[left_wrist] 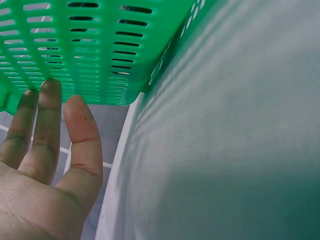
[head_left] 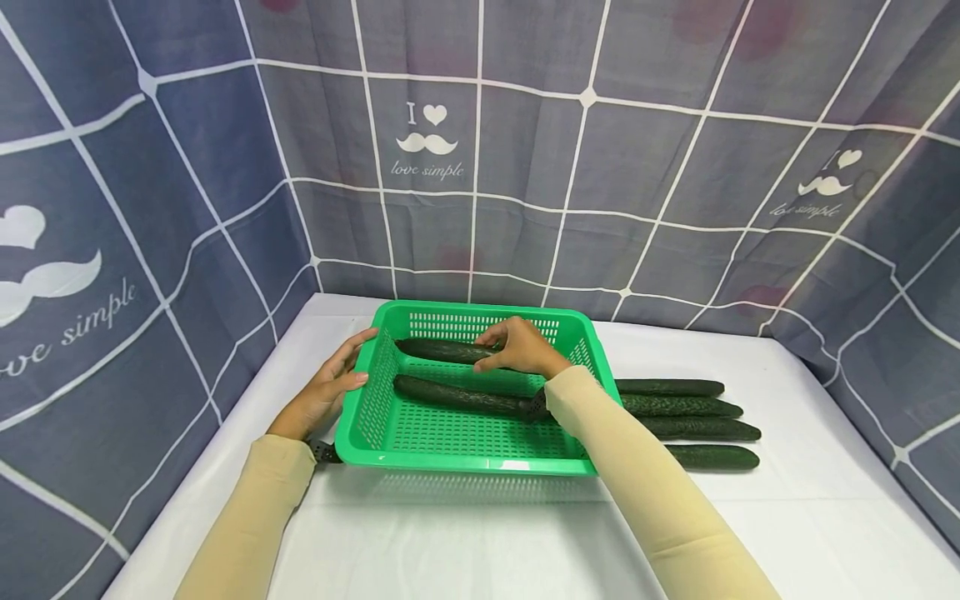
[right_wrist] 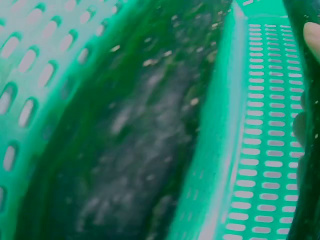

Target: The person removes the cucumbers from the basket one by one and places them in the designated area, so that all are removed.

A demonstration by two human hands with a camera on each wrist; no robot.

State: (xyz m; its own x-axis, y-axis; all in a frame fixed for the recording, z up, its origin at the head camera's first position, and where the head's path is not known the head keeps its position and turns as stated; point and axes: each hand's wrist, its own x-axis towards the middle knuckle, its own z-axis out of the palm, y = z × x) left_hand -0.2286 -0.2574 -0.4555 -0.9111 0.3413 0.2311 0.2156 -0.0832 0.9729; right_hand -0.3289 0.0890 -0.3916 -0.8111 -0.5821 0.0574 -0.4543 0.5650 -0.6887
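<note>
A green perforated basket (head_left: 465, 463) stands on the white table with two dark cucumbers inside. My right hand (head_left: 521, 346) reaches in and grips the rear cucumber (head_left: 442, 350) near its right part, thumb in front and fingers behind. The front cucumber (head_left: 457, 396) lies along the basket, its right end under my wrist; a cucumber (right_wrist: 135, 130) fills much of the right wrist view. At the basket's left side, my left hand (head_left: 326, 392) has its fingers extended against the wall; in the left wrist view the fingertips of that hand (left_wrist: 50, 165) touch or nearly touch the slotted side (left_wrist: 85, 55).
Several cucumbers (head_left: 693, 428) lie side by side on the white table (head_left: 465, 550) to the right of the basket, their left ends hidden behind it and my forearm. Grey checked curtains (head_left: 525, 150) hang behind and on both sides.
</note>
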